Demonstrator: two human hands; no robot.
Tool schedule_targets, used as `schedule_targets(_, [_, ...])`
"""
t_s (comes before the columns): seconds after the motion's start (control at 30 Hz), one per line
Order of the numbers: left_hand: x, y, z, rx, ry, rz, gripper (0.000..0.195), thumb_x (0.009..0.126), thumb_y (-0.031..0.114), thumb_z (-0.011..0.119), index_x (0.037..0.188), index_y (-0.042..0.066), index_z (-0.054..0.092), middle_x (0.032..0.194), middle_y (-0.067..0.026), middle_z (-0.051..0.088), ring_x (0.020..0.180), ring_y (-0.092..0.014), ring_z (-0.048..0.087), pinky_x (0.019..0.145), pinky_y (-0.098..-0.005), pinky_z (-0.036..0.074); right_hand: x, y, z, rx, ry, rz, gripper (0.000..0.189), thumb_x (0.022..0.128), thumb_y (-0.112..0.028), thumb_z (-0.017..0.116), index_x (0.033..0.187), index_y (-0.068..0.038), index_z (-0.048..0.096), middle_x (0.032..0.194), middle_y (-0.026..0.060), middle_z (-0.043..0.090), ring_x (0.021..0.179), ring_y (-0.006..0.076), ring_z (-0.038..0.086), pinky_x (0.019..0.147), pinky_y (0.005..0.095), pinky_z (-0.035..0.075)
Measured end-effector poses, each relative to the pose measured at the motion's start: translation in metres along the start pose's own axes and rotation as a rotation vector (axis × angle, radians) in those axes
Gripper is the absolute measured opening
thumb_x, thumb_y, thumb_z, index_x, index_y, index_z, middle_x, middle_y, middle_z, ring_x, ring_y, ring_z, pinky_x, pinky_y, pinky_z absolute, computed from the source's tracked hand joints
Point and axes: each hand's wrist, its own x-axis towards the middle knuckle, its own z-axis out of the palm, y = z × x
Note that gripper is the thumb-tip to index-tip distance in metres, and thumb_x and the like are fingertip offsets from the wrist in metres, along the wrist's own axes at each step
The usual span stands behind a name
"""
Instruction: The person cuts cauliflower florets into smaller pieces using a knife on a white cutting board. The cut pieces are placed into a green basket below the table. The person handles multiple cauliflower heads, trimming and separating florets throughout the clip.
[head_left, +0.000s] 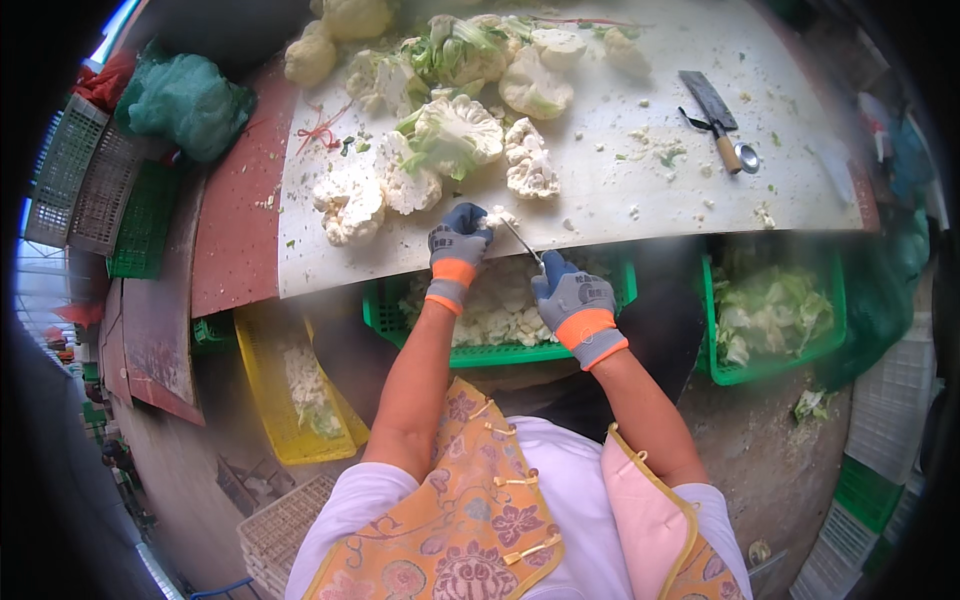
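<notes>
My left hand (459, 238), in a grey and blue work glove with an orange cuff, pinches a small cauliflower floret (498, 218) at the table's front edge. In my right hand (576, 291), gloved alike, is a thin-bladed knife (523, 238); its tip touches or nearly touches the floret. Below both hands sits a green plastic crate (510, 355) holding many cut florets (499, 304). Beyond my left hand lie cut cauliflower pieces (409, 172), and one chunk (530, 160) rests just past the floret.
A cleaver (709, 101) lies on the white tabletop (622, 202) at right, beside a small round metal object (746, 157). Whole cauliflowers (310, 56) stand at the back left. Leafy trimmings fill another green crate (775, 360). A yellow crate (259, 397) stands low left; a green mesh sack (184, 105) sits far left.
</notes>
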Motion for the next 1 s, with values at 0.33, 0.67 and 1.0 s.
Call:
schedule_targets(0.33, [0.001,-0.007,0.001,-0.034,0.074,0.007,0.017,0.07,-0.002,0.067,0.084,0.003,0.061,0.072,0.0022,0.058,0.064,-0.006,0.05,0.058,-0.0213,0.042,0.027,-0.008,0.014,0.034,-0.145,0.093,0.03,0.087,-0.031,0.049,0.102,-0.007,0.057,0.09,0.017,0.067,0.084,0.0357,0.063,0.073,0.0449,0.048])
schedule_targets(0.67, [-0.02,-0.022,0.001,-0.268,0.174,-0.2,0.019,0.07,0.002,0.074,0.08,0.004,0.059,0.07,-0.0006,0.06,0.056,-0.007,0.05,0.05,-0.0221,0.04,0.031,-0.001,0.03,0.154,-0.103,0.165,0.032,0.087,-0.035,0.049,0.105,-0.01,0.055,0.088,0.0173,0.066,0.083,0.0366,0.063,0.072,0.046,0.048])
schedule_targets(1.0, [-0.023,-0.03,-0.001,-0.222,0.126,-0.16,0.023,0.069,0.002,0.075,0.087,0.004,0.061,0.074,-0.0011,0.061,0.062,-0.008,0.052,0.054,-0.0234,0.043,0.027,-0.003,0.035,0.063,-0.158,0.097,0.031,0.086,-0.033,0.049,0.103,-0.009,0.057,0.09,0.0176,0.066,0.083,0.0364,0.063,0.074,0.0453,0.047])
